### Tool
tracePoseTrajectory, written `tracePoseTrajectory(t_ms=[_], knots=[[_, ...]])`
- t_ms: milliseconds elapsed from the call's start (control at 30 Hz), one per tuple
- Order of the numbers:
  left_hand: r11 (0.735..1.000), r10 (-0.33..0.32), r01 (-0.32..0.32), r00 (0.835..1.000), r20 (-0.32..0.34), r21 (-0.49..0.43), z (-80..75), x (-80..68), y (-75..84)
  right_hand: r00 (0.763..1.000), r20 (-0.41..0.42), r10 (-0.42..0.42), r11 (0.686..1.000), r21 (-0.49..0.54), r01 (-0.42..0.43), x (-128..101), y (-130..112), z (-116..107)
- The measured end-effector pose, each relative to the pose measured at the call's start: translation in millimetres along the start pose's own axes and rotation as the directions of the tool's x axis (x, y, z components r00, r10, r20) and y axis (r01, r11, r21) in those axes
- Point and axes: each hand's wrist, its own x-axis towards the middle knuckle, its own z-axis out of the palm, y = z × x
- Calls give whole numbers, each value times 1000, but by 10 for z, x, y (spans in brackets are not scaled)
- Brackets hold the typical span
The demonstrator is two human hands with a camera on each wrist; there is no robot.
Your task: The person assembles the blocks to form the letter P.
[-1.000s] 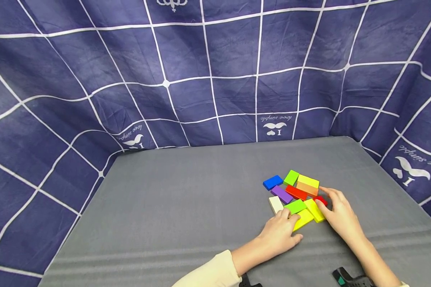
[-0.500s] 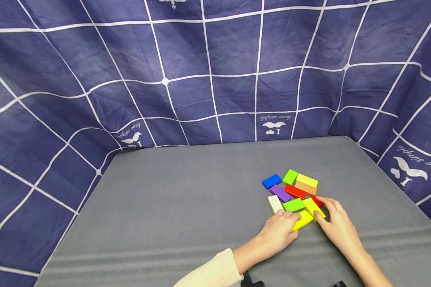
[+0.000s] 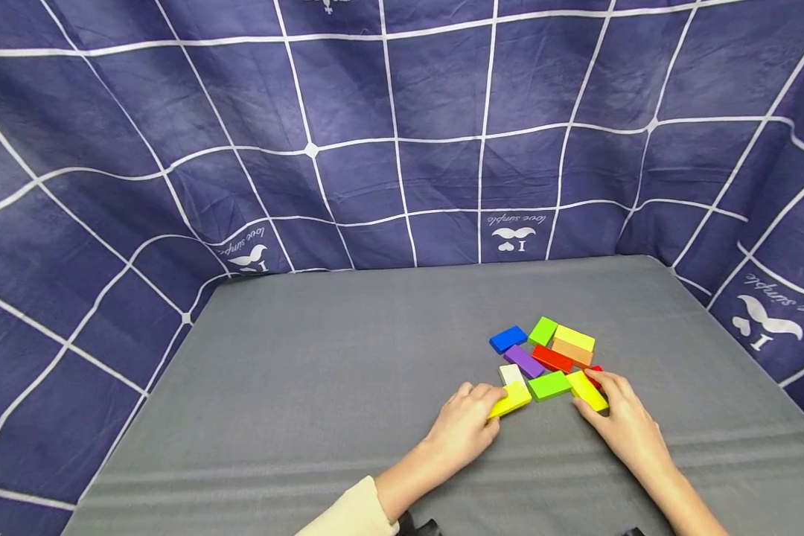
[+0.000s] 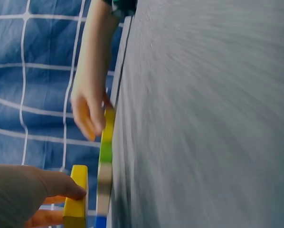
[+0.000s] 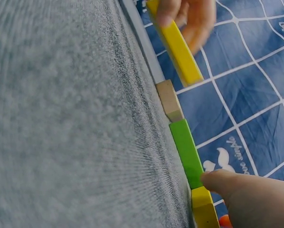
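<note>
Left hand point(image 3: 465, 426) is pinching a yellow block point(image 3: 511, 403), lifting it just off the grey table point(image 3: 348, 357) beside the pile; right hand point(image 3: 626, 424) is grasping another yellow block point(image 3: 587, 389); best keeping the lift level, clear of the cream block point(image 3: 511, 373).

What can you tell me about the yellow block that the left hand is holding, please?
The yellow block is a flat, oblong piece with a smooth, glossy painted finish, probably wood. The left hand pinches its near end, and both wrist views show it lifted off the grey table and tilted. It hangs at the near left edge of the cluster, just in front of the cream block; whether they touch is unclear.
</note>
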Motion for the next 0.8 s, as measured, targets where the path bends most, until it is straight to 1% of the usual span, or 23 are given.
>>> tracePoseTrajectory(t_ms=[100,167,233,300,400,500,600,700,800], knots=[[998,-66,66,997,-46,-3,-75,-122,-169,1000,-5,-3,1000,-6,3,5,2,13],[991,-133,133,989,-66,-13,-123,-200,-287,1000,-9,-14,1000,-11,14,8,5,17],[978,-209,208,974,-89,-19,-160,-265,-403,1000,-12,-28,999,-21,27,11,5,20],[960,-278,279,954,-114,-9,-183,-311,-508,999,-13,-39,999,-32,39,15,5,24],[933,-351,359,926,-142,38,-192,-363,-631,999,-13,-51,998,-44,50,20,-10,36],[918,-376,390,914,-152,70,-175,-382,-677,998,-20,-55,997,-54,54,11,-15,42],[918,-381,392,914,-141,57,-162,-387,-651,997,-42,-69,996,-53,66,-6,-20,51],[924,-375,381,920,-113,39,-153,-385,-576,992,-77,-97,995,-47,94,-14,-33,54],[933,-349,354,934,-76,62,-142,-390,-488,988,-102,-119,992,-40,116,-15,-50,42]])
